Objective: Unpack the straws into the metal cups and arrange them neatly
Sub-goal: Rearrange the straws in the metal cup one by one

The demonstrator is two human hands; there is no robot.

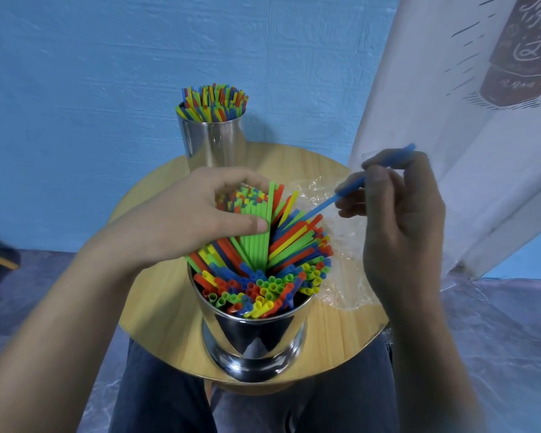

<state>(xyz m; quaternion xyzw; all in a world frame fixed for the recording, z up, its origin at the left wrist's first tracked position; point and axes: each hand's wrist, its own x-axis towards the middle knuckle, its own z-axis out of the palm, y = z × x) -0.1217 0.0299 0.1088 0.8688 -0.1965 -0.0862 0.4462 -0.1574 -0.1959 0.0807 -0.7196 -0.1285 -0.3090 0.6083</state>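
The near cup (253, 335) stands at the bench's (156, 307) front edge, crammed with straws (263, 276) that splay outward. Above it the left hand (194, 214) grips a bunch of their tops. Apart from it, right of the cup, the right hand (400, 214) pinches one blue straw (350, 190) aimed at the pile. Clear wrap (341, 245) lies beside the cup, and a second cup (213, 142) stands behind it, full. Releasing the bunch could fan it wider, and a sideways tug might tip the cup off the edge.

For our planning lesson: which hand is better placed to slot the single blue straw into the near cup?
Right. The right hand pinches the blue straw, aimed at the near cup; the left hand grips a bundle.
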